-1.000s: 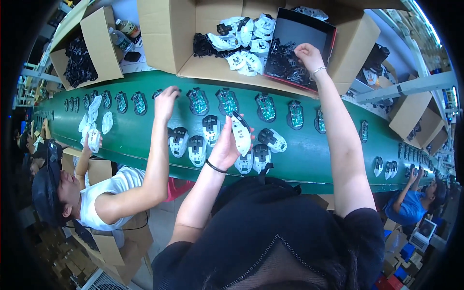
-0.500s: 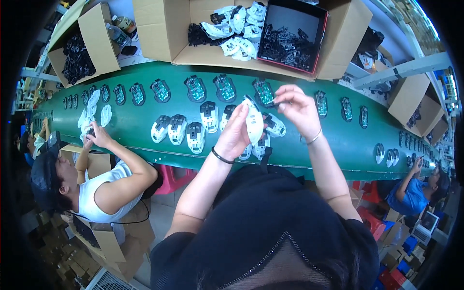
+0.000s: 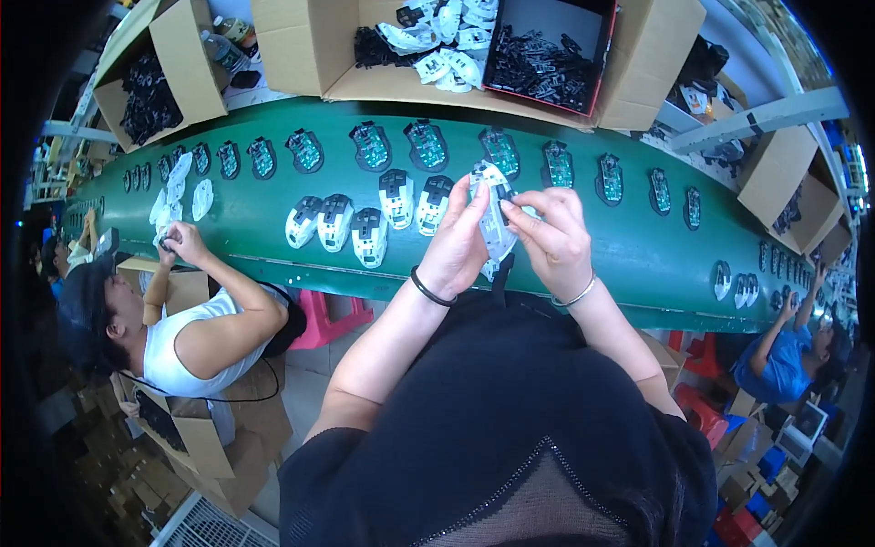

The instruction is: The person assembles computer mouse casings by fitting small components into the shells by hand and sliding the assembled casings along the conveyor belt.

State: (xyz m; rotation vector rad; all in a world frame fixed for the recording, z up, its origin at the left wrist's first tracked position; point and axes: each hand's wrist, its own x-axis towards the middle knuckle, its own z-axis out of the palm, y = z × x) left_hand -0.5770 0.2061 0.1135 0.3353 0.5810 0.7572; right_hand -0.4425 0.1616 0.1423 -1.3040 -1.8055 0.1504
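Note:
My left hand (image 3: 458, 239) is closed around a white computer mouse shell (image 3: 495, 228), whose inner side with ribs and holes shows. My right hand (image 3: 558, 235) pinches a small black plastic part (image 3: 502, 194) against that shell; fingertips hide some of it. Left of my hands, several white mouse shells with black parts, such as this one (image 3: 369, 237), lie on the green work surface (image 3: 638, 264). Behind my hands stands a row of black mouse bases with green circuit boards (image 3: 426, 146). Beneath the held shell, another white piece (image 3: 489, 270) is partly hidden.
Across the surface, a cardboard box (image 3: 301, 50) holds white shells (image 3: 451, 59) and a black box of small black parts (image 3: 542, 68). A person in a white top (image 3: 214, 342) works at left, another in blue (image 3: 775, 360) at far right. A pink stool (image 3: 328, 319) stands below.
The held shell has turned so its inner side shows. My right hand has come from near a circuit board to the shell. The circuit boards at right have shifted slightly.

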